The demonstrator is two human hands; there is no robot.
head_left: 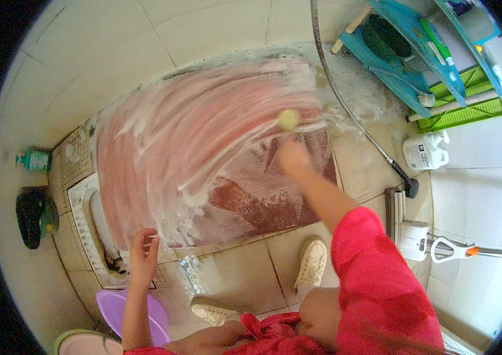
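Note:
A red mat (150, 154) lies on the tiled floor, streaked with white foam; its near right part is darker and wet. My right hand (293, 158), blurred by motion, is over the mat's right side. It is closed on a scrub brush with a pale yellow-green round head (289, 120); the handle is mostly hidden by the hand. My left hand (143, 248) hangs near the mat's lower left corner, fingers loosely bent and apart, with nothing visible in it.
A squat toilet (88, 231) borders the mat's left side. Purple basin (151, 313) stands lower left. A shower hose (345, 106) runs down on the right, by a blue shelf (393, 71), white jug (425, 151) and sponge mop (413, 239). A crumpled plastic packet (190, 275) lies near my shoes.

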